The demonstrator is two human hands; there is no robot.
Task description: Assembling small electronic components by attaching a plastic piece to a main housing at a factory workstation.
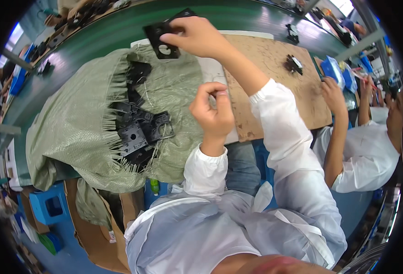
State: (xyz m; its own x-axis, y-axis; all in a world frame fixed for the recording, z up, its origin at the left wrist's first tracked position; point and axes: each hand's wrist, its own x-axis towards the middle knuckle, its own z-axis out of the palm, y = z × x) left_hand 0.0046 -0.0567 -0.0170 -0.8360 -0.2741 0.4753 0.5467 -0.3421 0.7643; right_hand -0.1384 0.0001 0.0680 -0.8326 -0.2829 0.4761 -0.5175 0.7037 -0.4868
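My right hand (194,36) reaches across to the far side and grips a black plastic plate (158,33) with a round hole in it. The plate is over the far edge of a green woven sack (73,123). Black moulded plastic parts (135,137) lie heaped in the sack's frayed mouth. My left hand (213,112) is curled closed, thumb against the fingers, above the sack's right side and nearer to me. Its inside is hidden, so anything held there cannot be made out.
A worn brown board (274,68) bears a small black-and-white assembly (294,65). Another assembly (292,33) sits on the green conveyor belt (238,20) beyond. A co-worker's hand (334,96) is at the right, near blue bins (333,72). A cardboard box (89,228) and blue stool (49,204) stand lower left.
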